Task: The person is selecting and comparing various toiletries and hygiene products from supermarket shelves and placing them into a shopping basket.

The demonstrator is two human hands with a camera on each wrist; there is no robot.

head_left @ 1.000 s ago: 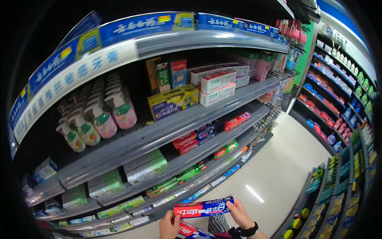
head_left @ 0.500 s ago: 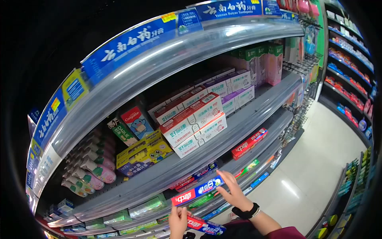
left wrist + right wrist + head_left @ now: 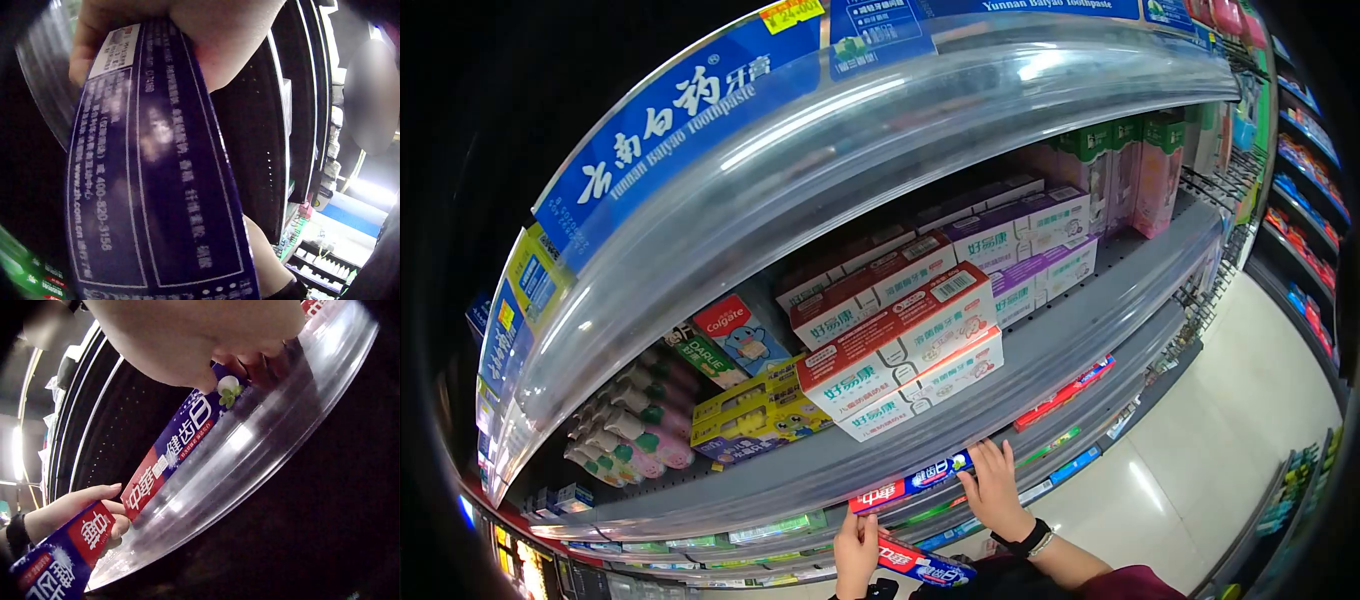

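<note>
Two red-and-blue boxes lie near: your left hand grips the near box and touches the left end of the far box; your right hand, fingers extended, touches its right end. Beyond, a shelf edge stands before white cartons, a yellow box, and pump bottles farther left.

Pale floor beside grey shelving
</note>
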